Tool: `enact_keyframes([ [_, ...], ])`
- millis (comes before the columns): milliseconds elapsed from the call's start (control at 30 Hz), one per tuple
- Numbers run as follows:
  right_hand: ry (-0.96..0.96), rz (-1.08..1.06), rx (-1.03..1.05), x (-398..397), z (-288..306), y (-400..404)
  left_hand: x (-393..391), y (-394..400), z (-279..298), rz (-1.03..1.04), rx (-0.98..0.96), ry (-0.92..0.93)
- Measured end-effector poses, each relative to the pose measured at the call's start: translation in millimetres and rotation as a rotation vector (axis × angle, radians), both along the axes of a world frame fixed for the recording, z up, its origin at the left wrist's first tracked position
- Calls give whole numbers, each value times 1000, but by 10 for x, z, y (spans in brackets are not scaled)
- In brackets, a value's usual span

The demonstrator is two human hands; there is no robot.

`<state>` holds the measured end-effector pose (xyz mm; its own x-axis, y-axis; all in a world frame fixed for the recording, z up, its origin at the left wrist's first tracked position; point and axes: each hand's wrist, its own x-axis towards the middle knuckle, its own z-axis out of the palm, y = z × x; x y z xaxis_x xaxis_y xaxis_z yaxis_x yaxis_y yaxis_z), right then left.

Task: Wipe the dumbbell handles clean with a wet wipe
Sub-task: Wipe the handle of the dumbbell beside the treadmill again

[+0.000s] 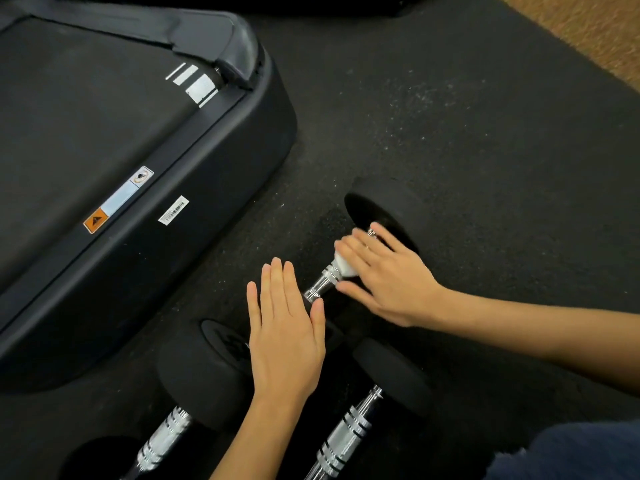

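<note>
My right hand (384, 275) presses a white wet wipe (343, 265) around the far black dumbbell's chrome handle (323, 282), fingers loosely curled over it. My left hand (287, 327) lies open and flat on its near head, steadying against rolling.

Black speckled rubber gym mat (485, 116) carrying a treadmill and three dumbbells

The treadmill base (194, 188) covers the mat's left side; one dumbbell (377, 216) lies near the middle; two more, the left dumbbell (194, 382) and the right dumbbell (388, 375), lie side by side at the near edge; tan carpet (595, 32) borders the far right corner.
</note>
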<state>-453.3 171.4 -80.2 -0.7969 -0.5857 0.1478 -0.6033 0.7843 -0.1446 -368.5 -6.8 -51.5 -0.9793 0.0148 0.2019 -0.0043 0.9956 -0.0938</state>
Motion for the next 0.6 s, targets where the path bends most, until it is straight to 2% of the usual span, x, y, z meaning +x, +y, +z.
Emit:
enact_keyframes([
  [67, -17, -41, -7, -60, 21, -73, -14, 4, 1, 4, 3, 3],
  [200, 42, 56, -83, -28, -83, -37, -21, -8, -3, 9, 11, 9],
  [400, -172, -54, -237, 188, -329, 79, -2, 18, -14, 5, 20, 16],
  [500, -131, -103, -209, 200, -339, 29, -8, 5, -13, 11, 9, 3],
  [600, -95, -49, -149, 269, -416, 75, -21, -2, -12, 18, 17, 2],
])
